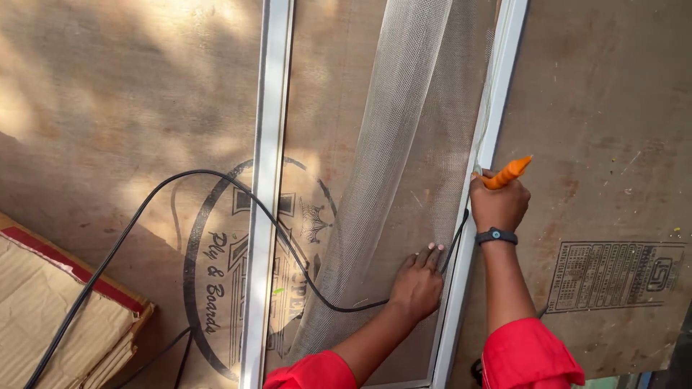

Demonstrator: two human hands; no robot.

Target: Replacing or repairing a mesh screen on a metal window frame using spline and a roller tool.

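The mesh [404, 180] lies limp and light inside the frame [481, 155]. The left hand [417, 282] presses it flat, fingers spread; the right hand [499, 204], farther along the right rail, grips an orange tool [509, 173]. It looks best held at its edge.

You are working in warm daylight that falls in soft, dappled patches across the plywood board [108, 108], brightest at the upper left, with dimmer shade toward the lower left and right. The white mesh [404, 144] and the frame rails [268, 144] catch a mild glare, while your hands cast only faint shadows. The view is sharp throughout, with no noticeable blur or edge bending.
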